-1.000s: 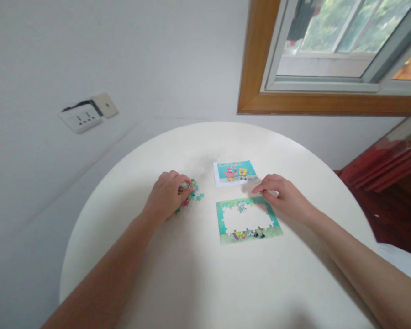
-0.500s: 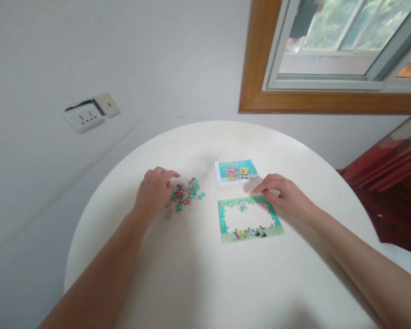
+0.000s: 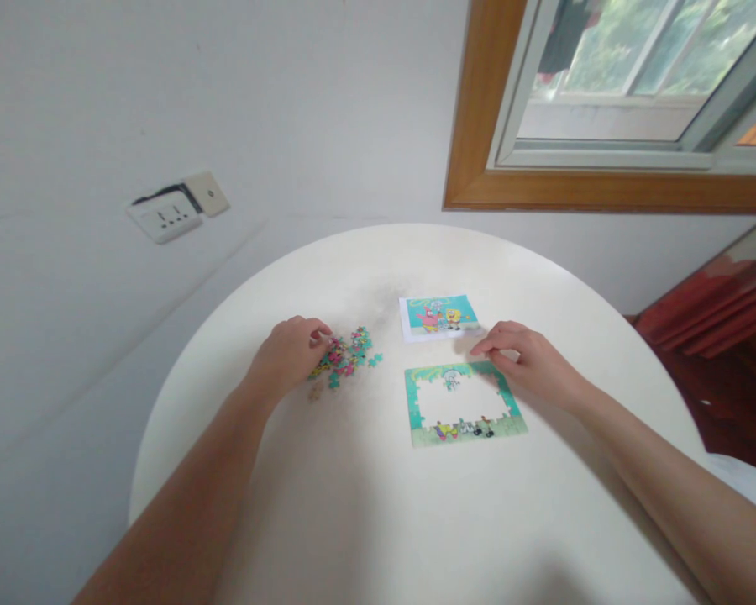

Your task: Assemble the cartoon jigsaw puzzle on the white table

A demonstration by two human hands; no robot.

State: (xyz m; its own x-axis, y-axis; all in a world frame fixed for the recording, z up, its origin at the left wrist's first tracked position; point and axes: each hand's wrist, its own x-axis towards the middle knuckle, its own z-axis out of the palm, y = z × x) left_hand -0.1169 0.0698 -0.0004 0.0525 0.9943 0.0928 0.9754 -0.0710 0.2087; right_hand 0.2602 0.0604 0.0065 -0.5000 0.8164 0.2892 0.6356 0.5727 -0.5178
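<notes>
My left hand (image 3: 291,353) is at the left edge of a heap of loose jigsaw pieces (image 3: 346,357), its thumb and index finger brought together on what looks like a small puzzle piece (image 3: 330,339). To the right lies a partly assembled jigsaw (image 3: 419,435). Its border is joined all round, with a few pieces attached inside the top edge and the middle bare. Over its upper right corner rests my right hand (image 3: 520,357), index finger stretched out and thumb apart, nothing visible between them. Beyond the jigsaw sits a printed picture card (image 3: 439,318) of cartoon figures.
The pieces and card lie on a round white table (image 3: 353,521) with a grey smudge near its middle. A white wall (image 3: 328,118) with a socket (image 3: 167,217) stands behind. A wood-framed window (image 3: 605,192) and a red curtain (image 3: 711,311) are at right.
My left thumb and index finger have closed together at the heap's edge; before, the index finger was stretched out. My right hand stays by the jigsaw's corner. The view has shifted slightly.
</notes>
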